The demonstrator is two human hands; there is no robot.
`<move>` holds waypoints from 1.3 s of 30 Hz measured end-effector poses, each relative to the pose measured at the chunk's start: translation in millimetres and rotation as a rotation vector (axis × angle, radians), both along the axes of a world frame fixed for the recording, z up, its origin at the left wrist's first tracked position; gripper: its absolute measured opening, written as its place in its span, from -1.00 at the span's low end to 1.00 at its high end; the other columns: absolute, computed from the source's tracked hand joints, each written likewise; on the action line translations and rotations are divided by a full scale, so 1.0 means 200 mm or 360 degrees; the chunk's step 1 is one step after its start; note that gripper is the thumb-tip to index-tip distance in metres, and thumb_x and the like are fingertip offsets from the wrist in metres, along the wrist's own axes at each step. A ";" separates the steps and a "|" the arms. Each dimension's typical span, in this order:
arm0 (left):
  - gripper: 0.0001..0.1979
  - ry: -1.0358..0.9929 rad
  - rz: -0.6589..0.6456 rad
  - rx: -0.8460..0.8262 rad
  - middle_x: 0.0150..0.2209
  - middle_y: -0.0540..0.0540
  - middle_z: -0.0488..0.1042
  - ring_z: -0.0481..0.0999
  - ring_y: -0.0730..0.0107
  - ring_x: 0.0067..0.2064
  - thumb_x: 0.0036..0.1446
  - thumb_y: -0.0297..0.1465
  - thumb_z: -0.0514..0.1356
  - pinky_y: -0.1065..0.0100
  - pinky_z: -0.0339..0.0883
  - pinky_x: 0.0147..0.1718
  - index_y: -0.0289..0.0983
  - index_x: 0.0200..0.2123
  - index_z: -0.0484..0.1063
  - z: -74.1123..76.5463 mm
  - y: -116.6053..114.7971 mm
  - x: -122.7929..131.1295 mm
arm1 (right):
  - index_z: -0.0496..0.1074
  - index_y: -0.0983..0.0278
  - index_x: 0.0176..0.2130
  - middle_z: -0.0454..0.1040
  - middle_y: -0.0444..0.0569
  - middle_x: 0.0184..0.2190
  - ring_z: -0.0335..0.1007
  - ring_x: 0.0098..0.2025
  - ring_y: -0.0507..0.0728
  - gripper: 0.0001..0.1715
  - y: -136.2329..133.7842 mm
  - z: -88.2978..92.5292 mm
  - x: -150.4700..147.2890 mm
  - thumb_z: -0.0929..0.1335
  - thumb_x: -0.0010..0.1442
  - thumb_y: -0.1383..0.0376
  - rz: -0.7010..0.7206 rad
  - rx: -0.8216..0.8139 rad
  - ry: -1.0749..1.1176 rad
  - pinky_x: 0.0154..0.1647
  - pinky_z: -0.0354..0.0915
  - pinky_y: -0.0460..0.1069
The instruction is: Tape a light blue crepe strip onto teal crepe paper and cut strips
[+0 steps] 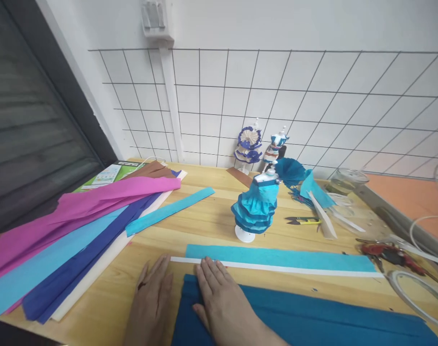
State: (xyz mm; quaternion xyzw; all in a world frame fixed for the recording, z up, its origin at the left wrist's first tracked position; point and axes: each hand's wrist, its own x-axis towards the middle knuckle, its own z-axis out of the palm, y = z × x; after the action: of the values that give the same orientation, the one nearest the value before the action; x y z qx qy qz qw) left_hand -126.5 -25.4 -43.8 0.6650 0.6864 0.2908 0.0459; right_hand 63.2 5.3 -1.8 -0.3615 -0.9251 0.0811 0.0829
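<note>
My left hand (152, 298) lies flat and open on the wooden table (212, 221), just left of a dark blue crepe paper sheet (312, 322). Flat and open too, my right hand (222, 300) presses on that sheet's left end. Its fingertips reach a white tape strip (294, 269) that runs along the near edge of a turquoise crepe strip (284, 257). Behind the strip stands a small mannequin in a turquoise ruffled paper dress (255, 206).
Folded crepe sheets in pink (78, 211), light blue, navy and cream lie at the left, with a loose turquoise strip (168, 211). Two more dressed mannequins (248, 144) stand by the wire grid wall. Scissors (392, 252), a tape roll (417, 293), a snipper (301, 221) and a glass jar (346, 182) lie at the right.
</note>
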 end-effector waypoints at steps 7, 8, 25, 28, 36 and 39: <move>-0.58 -0.0255 0.0242 -0.0048 0.09 -0.16 0.35 0.32 0.20 0.11 0.23 -0.28 -0.18 0.06 0.31 0.03 -0.25 0.07 0.24 0.02 -0.02 0.00 | 0.20 0.59 0.14 0.14 0.35 0.17 -0.02 0.22 0.38 -0.32 0.00 0.01 -0.18 0.18 0.25 0.10 0.0103 -0.0054 0.0088 0.18 0.06 0.22; -0.58 -0.0174 0.0191 0.0009 0.09 -0.17 0.35 0.32 0.19 0.11 0.22 -0.30 -0.16 0.07 0.31 0.03 -0.26 0.08 0.24 0.00 -0.02 -0.01 | 0.20 0.56 0.14 0.16 0.31 0.17 0.01 0.21 0.35 -0.35 0.00 0.03 -0.18 0.18 0.26 0.12 0.0120 -0.0070 0.0108 0.19 0.05 0.20; -0.60 0.0164 -0.0116 0.0039 0.08 -0.08 0.37 0.26 0.23 0.16 0.22 -0.43 -0.14 0.03 0.15 0.13 -0.22 0.09 0.25 0.03 -0.01 0.00 | 0.41 0.28 -0.08 0.54 0.01 -0.24 0.42 -0.17 0.14 -0.69 0.10 0.05 0.39 0.21 0.23 0.44 -0.0138 0.0317 -0.0030 -0.18 0.36 0.01; -0.59 0.0176 -0.0065 0.0040 0.05 -0.10 0.40 0.27 0.21 0.14 0.21 -0.41 -0.13 0.01 0.19 0.11 -0.23 0.10 0.24 0.04 0.00 0.00 | 0.45 0.25 -0.27 0.49 -0.06 -0.42 0.39 -0.37 0.13 -0.80 0.14 0.05 0.31 0.28 0.16 0.47 -0.0133 0.0392 -0.0117 -0.35 0.31 0.00; -0.59 0.0120 -0.0112 -0.0009 0.05 -0.08 0.40 0.27 0.22 0.15 0.23 -0.41 -0.17 -0.03 0.17 0.11 -0.21 0.08 0.27 0.06 0.00 0.01 | 0.39 0.32 -0.51 0.43 0.02 -0.53 0.32 -0.50 0.17 -0.77 0.18 0.01 0.20 0.28 0.04 0.58 -0.0020 0.0487 -0.0273 -0.53 0.14 0.00; -0.60 0.0032 -0.0072 -0.0102 0.08 -0.09 0.37 0.23 0.22 0.17 0.24 -0.36 -0.15 -0.06 0.12 0.14 -0.22 0.09 0.25 0.06 0.00 0.02 | 0.37 0.32 -0.48 0.43 0.03 -0.50 0.34 -0.47 0.15 -0.75 0.20 -0.02 0.22 0.24 0.10 0.58 -0.0070 0.0397 -0.0245 -0.50 0.17 -0.02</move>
State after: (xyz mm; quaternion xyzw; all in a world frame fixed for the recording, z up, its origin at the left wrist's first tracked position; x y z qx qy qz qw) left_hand -123.1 -25.1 -31.1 0.6814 0.6805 0.2610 0.0669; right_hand 107.0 46.2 -4.9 -0.3739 -0.9234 -0.0645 0.0576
